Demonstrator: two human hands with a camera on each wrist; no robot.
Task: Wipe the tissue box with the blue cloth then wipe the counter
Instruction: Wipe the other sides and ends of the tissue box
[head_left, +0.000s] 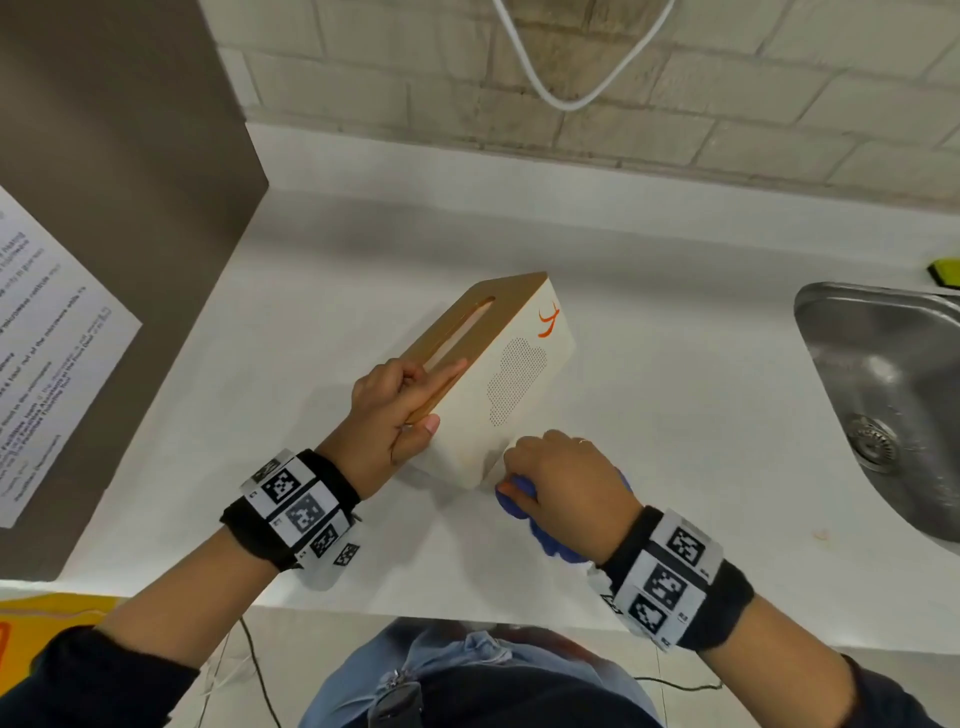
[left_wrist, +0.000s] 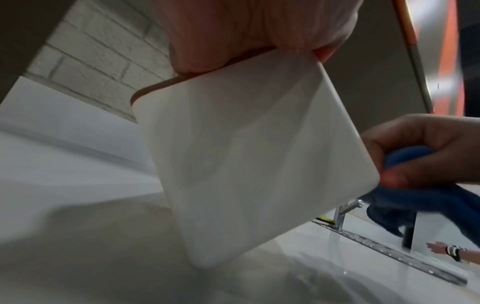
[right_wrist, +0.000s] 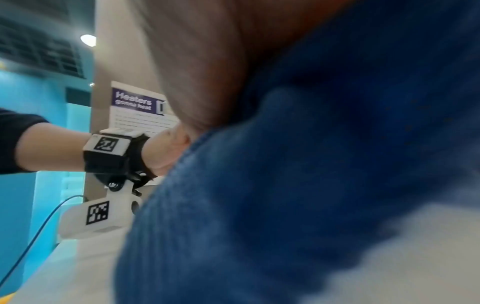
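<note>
The tissue box (head_left: 511, 382), cream with a tan slotted lid, is tilted on the white counter (head_left: 675, 415). My left hand (head_left: 400, 410) grips its near end, fingers over the lid and thumb on the side. In the left wrist view the box's pale end face (left_wrist: 246, 164) is tipped up off the counter. My right hand (head_left: 561, 478) grips the bunched blue cloth (head_left: 524, 504) against the box's lower near corner. The cloth (right_wrist: 311, 185) fills most of the right wrist view; there the left hand (right_wrist: 168, 150) shows behind it. The blue cloth (left_wrist: 420, 197) and right hand (left_wrist: 428, 152) sit at the box's right edge.
A steel sink (head_left: 893, 410) lies in the counter at the right, with a yellow-green sponge (head_left: 945, 273) behind it and a tap (left_wrist: 342, 214). A brown cabinet side (head_left: 119, 234) with a paper notice (head_left: 47, 364) walls off the left. A white cable (head_left: 566, 78) hangs on the brick wall.
</note>
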